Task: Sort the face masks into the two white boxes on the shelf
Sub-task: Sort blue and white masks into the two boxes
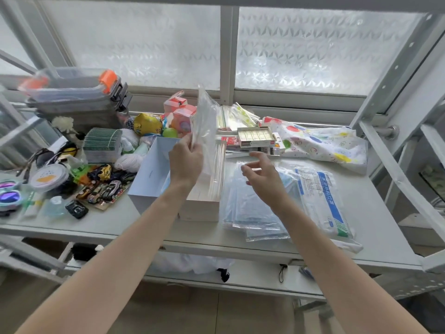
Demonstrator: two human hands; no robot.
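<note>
Two white boxes stand side by side at the middle of the shelf: a left box point(147, 179) and a right box point(201, 208) with clear-bagged masks standing in it. My left hand point(186, 160) pinches a clear-bagged white mask point(204, 116) upright above the boxes. My right hand point(261, 174) hovers with loosely curled fingers, holding nothing, over a pile of bagged blue masks point(250, 210). A printed white-and-blue mask pack point(322, 201) lies to the right of the pile.
Toy cars point(103, 186), goggles point(9, 196), a round tub point(49, 177) and a clear bin with orange latches point(77, 92) crowd the left. Small cartons point(256, 137) and a dotted cloth point(320, 141) lie at the back right. A shelf upright point(395, 75) stands at the right.
</note>
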